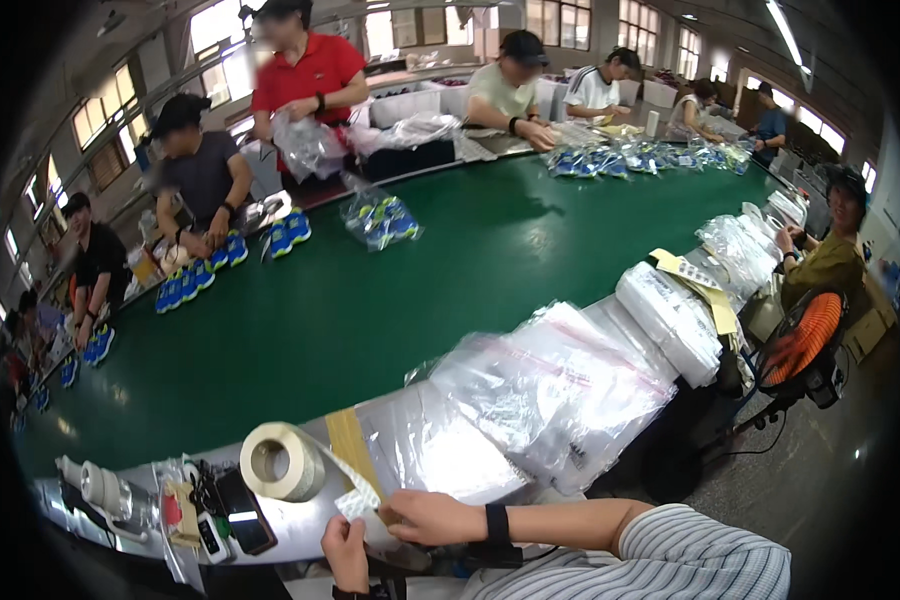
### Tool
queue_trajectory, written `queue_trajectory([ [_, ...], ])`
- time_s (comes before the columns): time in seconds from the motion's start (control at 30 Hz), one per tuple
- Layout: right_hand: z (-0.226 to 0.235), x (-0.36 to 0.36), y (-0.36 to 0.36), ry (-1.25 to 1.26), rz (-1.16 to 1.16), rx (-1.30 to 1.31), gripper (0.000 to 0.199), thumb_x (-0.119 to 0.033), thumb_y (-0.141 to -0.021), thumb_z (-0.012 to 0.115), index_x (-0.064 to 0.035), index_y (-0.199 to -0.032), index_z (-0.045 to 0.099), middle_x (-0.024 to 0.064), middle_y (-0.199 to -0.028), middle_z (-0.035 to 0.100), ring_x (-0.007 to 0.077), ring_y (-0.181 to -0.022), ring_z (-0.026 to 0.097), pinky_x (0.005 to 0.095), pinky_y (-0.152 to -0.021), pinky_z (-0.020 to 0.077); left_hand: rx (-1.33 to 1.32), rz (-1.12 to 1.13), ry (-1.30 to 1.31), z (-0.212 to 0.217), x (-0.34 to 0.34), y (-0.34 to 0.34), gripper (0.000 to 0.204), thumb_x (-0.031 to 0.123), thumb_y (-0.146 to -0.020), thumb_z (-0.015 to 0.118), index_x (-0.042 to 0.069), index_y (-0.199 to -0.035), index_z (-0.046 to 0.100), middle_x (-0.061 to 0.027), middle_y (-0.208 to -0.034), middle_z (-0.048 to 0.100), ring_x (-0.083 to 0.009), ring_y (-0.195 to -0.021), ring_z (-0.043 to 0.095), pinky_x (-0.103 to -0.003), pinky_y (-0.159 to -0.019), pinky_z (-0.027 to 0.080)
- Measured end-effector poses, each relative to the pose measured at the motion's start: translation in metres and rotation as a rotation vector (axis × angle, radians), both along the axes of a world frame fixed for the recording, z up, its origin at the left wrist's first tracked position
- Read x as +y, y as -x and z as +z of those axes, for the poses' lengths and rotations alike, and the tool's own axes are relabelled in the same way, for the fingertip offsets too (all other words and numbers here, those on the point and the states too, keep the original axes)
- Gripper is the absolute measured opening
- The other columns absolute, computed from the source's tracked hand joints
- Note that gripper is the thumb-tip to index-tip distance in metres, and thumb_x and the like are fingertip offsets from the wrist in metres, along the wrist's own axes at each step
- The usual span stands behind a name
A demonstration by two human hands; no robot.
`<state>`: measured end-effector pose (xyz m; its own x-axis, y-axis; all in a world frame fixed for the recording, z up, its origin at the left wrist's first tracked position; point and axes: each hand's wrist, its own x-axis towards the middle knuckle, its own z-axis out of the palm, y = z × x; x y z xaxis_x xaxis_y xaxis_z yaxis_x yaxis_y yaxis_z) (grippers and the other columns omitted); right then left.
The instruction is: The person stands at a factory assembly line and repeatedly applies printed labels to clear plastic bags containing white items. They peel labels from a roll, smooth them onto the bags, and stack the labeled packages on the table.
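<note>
On the white bench point(298, 524), at seven o'clock, sits a thick cream roll point(303, 466) (hollow-cored). The right hand point(436, 518), toward its four o'clock, and left hand point(346, 552), toward five, have curled fingers; I cannot tell whether either grips the pale, dark-marked strip point(356, 500) trailing off it.

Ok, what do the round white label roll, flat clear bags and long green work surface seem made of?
Round white label roll: probably matte paper, from its dull, opaque wound strip.
Flat clear bags: glossy plastic film, transparent, wrinkled and bright with highlights.
Long green work surface: smooth, soft sheen, perhaps rubber or plastic; I can't tell which.
</note>
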<state>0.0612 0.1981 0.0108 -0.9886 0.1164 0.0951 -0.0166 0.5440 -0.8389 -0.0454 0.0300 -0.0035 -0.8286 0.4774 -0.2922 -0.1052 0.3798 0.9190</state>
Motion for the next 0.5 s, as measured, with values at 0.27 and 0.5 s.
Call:
queue_trajectory([
  [0.27,-0.004,-0.007,-0.005,0.584,-0.114,-0.171,0.018,-0.012,-0.094,0.06,0.0024,-0.104,0.059,0.005,-0.088,0.064,0.0103,-0.077,0.057,0.025,-0.069,0.0478,-0.256,0.044,-0.636,0.0,0.015,-0.036,0.033,0.006,-0.095,0.055,-0.002,-0.126,0.048,-0.0044,-0.11,0.062,-0.0068,-0.091,0.06,-0.022,-0.075,0.048],
  [0.5,-0.01,-0.002,-0.004,0.409,-0.153,-0.148,0.024,-0.003,-0.09,0.052,-0.0011,-0.112,0.061,0.0095,-0.089,0.065,0.0125,-0.078,0.059,0.0272,-0.071,0.049,0.111,0.219,-0.429,0.007,0.004,-0.048,0.05,0.0,-0.087,0.064,0.0,-0.132,0.042,-0.0063,-0.101,0.054,-0.0087,-0.084,0.056,-0.019,-0.062,0.047],
])
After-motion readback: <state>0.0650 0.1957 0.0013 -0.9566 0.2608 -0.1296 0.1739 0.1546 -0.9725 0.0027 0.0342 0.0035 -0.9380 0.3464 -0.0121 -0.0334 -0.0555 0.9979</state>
